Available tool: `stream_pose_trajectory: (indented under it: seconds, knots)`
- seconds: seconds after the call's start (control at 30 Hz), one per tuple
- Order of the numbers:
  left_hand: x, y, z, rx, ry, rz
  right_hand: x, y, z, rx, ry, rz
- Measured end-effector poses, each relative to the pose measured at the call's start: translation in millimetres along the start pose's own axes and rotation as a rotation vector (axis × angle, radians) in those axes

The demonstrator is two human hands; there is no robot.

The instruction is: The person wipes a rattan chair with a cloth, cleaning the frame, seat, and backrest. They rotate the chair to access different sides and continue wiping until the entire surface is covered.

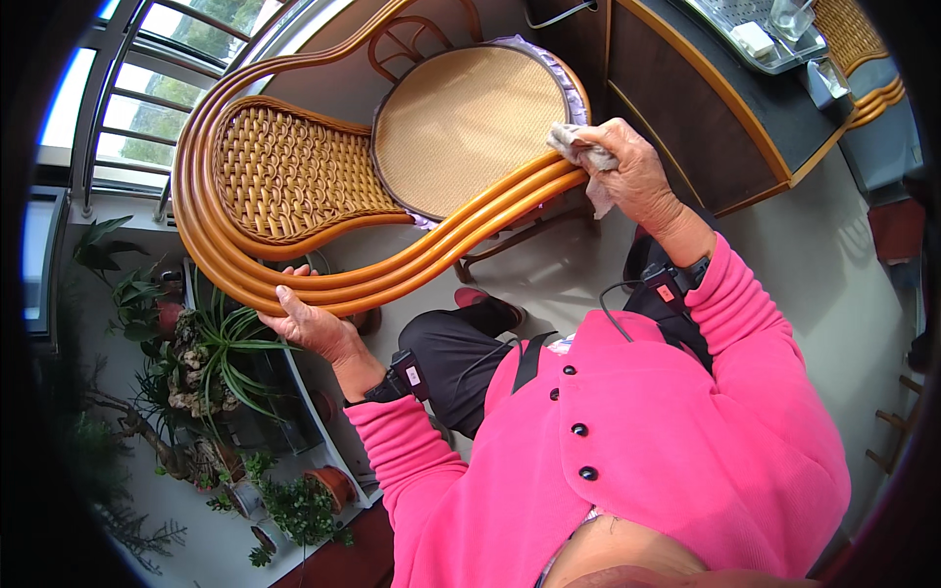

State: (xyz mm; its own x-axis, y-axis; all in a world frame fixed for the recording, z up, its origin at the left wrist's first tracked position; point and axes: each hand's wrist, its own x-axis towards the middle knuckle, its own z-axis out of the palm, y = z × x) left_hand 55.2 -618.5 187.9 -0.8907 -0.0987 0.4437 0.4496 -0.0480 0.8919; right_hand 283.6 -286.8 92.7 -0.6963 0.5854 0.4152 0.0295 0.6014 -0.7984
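A rattan armchair point(294, 180) with a woven back stands before me. On its seat lies a round, tan woven cushion point(478, 121) with a lilac ruffled edge. My right hand point(636, 165) grips a crumpled greyish-white cloth point(581, 147) and presses it against the front end of the chair's curved armrest point(470, 228). Lower left, my left hand point(316, 323) holds the outer curve of the same glossy rattan frame from below, its thumb on the near side and some fingertips showing behind the rail.
Potted plants point(228, 345) crowd a white ledge on the left, below a barred window point(158, 103). At upper right a dark-topped table point(742, 88) bears a metal tray point(798, 59) with a glass. Another rattan chair point(853, 37) stands beyond it.
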Motion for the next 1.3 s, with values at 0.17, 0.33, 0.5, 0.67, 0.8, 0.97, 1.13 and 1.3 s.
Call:
stream_pose_trajectory:
  seconds: [0.17,0.33,0.5,0.67,0.8,0.97,1.13,1.3]
  knots:
    - [-0.5,3.6,-5.1,-0.050,0.026,-0.035,-6.3,-7.1,24.6,0.040,0.113,-0.050]
    - [6.4,4.5,-1.4,-0.139,0.032,-0.058,-38.4,44.0,7.2,0.364,0.221,0.552]
    - [-1.3,-7.4,-3.4,-0.153,0.015,-0.151,-81.6,69.6,9.2,0.645,0.191,0.707]
    - [-5.7,-23.0,-5.1,-0.295,-0.072,-0.322,-94.5,77.1,15.2,0.843,0.181,0.810]
    - [8.8,-18.9,-5.6,-0.380,-0.113,-0.302,-77.8,72.1,29.5,0.866,0.155,0.752]
    - [16.0,-4.2,-11.7,-0.349,-0.066,-0.265,-51.1,41.6,16.2,0.817,0.244,0.667]
    - [0.9,-5.2,-17.6,-0.389,-0.115,-0.312,-32.8,16.1,-14.8,0.918,0.217,0.531]
    - [6.9,13.8,-19.1,-0.237,-0.026,-0.246,-24.3,7.3,-16.1,0.986,0.097,0.516]
